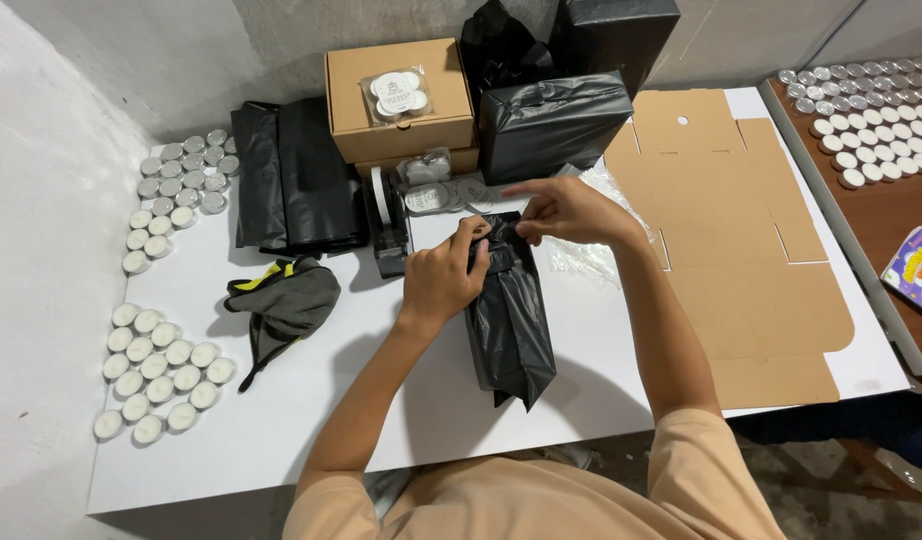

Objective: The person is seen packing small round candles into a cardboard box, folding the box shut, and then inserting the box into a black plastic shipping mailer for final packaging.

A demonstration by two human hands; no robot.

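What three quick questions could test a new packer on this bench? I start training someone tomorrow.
1. True or false: both hands grip the top end of the black plastic parcel.
2. What lies flat on the table to the right of the parcel? A) an unfolded cardboard box blank B) a roll of bubble wrap C) a metal tray
3. What are the small round white things grouped at the table's left edge?

Key
1. True: the left hand and right hand pinch its top end with their fingers.
2. A: the cardboard blank lies flat there.
3. Tealight candles, some with silver cups showing further back.
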